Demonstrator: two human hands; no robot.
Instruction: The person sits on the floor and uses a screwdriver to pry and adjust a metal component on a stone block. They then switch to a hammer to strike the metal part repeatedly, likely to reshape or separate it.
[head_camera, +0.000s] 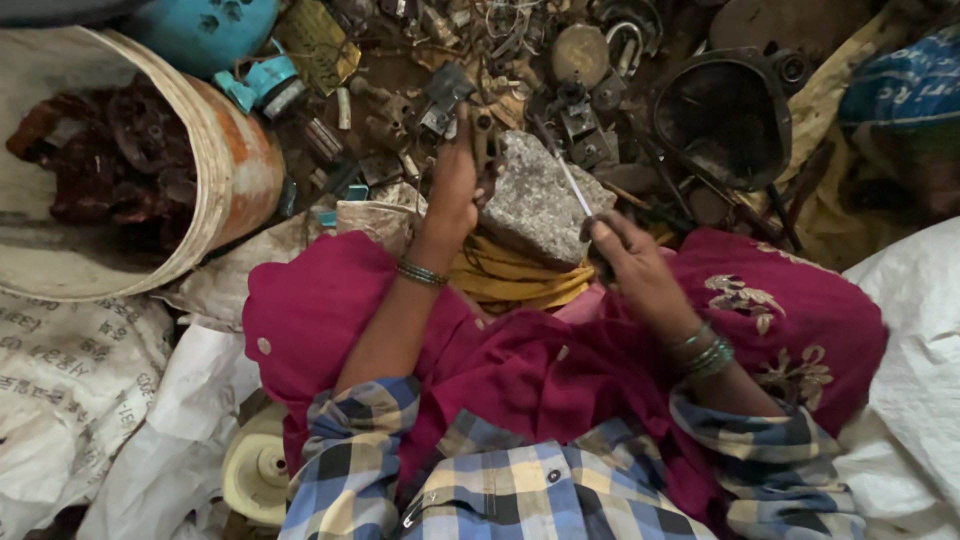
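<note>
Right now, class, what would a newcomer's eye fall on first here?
At the centre, a rough grey stone block sits between two hands: the left hand grips a dark metal part at its edge, the right hand holds a thin metal rod. At left lies a large rusty white drum of scrap.

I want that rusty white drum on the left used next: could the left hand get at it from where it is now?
Probably yes. The left hand is up at the grey stone block, gripping a small dark metal piece, so it is occupied. The rusty white drum lies open-mouthed on that side, with only low scrap between.
</note>
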